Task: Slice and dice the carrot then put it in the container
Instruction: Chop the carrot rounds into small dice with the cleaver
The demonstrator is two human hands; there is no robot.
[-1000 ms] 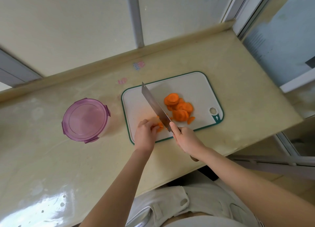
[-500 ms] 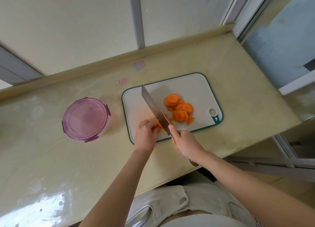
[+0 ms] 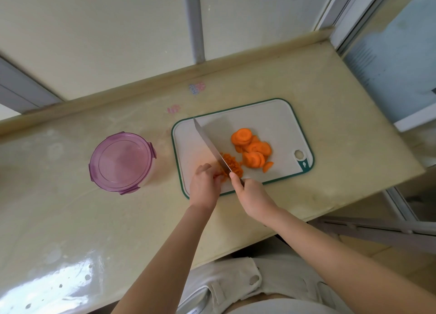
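Since the earlier frame the knife (image 3: 210, 143) has shifted left, and more dice (image 3: 233, 166) lie to its right. The left hand (image 3: 204, 186), fingers curled, pins the uncut carrot (image 3: 221, 175) just beside the blade. The right hand (image 3: 253, 197) grips the handle. Risk: fingertips this close get nicked if the carrot slips. Slices (image 3: 252, 148) wait undiced on the board (image 3: 271, 118). The container (image 3: 120, 162) stands left on the tabletop (image 3: 94, 219), its lid still on.

Orange carrot rounds (image 3: 252, 148) piled on the board, diced bits (image 3: 232, 166) beside; purple-lidded container (image 3: 121, 161) shut, left
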